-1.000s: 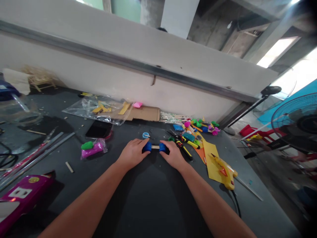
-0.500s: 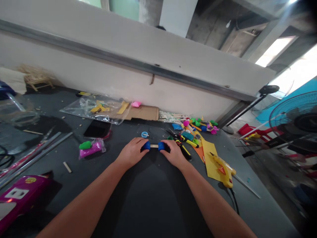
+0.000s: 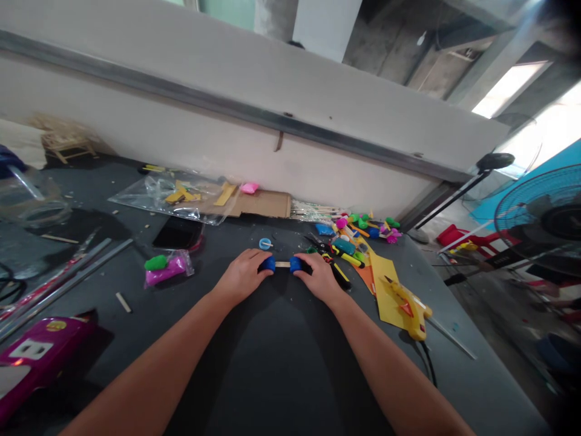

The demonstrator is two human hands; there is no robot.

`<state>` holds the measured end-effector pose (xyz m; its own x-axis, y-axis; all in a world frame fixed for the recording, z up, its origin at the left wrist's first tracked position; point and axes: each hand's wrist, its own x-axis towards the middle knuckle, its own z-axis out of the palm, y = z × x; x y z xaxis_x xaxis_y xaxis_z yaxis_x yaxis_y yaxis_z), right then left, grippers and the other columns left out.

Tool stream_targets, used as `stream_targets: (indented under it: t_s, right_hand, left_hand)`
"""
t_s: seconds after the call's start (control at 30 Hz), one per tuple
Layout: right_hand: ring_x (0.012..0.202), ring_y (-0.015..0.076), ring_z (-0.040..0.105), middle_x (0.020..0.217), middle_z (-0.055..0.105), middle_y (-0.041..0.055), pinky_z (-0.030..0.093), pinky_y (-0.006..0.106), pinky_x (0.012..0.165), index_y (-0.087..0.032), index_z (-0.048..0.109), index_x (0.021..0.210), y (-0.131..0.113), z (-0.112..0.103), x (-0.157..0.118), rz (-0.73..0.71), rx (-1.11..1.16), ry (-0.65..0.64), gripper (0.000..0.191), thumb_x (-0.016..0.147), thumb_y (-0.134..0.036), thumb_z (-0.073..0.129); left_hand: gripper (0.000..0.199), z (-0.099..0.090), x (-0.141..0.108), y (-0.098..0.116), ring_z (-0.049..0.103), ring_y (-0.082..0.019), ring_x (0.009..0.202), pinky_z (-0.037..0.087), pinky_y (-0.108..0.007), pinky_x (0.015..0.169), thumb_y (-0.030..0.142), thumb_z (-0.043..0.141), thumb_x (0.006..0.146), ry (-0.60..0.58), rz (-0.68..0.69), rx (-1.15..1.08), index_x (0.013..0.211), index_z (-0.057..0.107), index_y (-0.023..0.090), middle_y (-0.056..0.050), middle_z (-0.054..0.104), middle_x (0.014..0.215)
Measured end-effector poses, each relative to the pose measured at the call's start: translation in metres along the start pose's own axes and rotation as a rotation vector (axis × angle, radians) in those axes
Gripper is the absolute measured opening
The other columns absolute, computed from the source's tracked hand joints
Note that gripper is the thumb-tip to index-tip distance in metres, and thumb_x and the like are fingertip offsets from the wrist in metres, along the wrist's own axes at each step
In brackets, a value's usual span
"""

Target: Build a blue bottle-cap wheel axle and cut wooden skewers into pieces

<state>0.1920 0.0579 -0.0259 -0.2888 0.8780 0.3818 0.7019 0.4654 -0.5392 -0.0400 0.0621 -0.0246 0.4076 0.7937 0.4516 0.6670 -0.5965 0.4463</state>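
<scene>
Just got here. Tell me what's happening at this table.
A person's left hand and right hand each grip a rounded blue piece, with a short, pale, wood-coloured stick spanning the gap between. Both hands are at the dark grey table. To their right, a yellow glue gun lies partly on a flat yellow sheet.

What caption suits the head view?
Left hand and right hand hold blue pieces, a pale strip between, at a cluttered table.
</scene>
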Motion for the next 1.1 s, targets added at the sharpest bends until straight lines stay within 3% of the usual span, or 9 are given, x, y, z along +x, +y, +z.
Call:
stream_targets:
  t_s: [1.1]
  right_hand:
    - [0.093, 0.0235, 0.057, 0.1, 0.067, 0.0071, 0.046, 0.039, 0.083, -0.021, 0.064, 0.106, -0.001, 0.0012, 0.0007, 0.012, -0.028, 0.017, 0.037, 0.07, -0.019, 0.071]
  left_hand:
    - [0.031, 0.0018, 0.0017, -0.001, 0.056, -0.021, 0.1, 0.044, -0.037, 0.093, 0.023, 0.065, 0.076, 0.004, -0.005, 0.017, 0.106, 0.06, 0.017, -0.007, 0.064, 0.104]
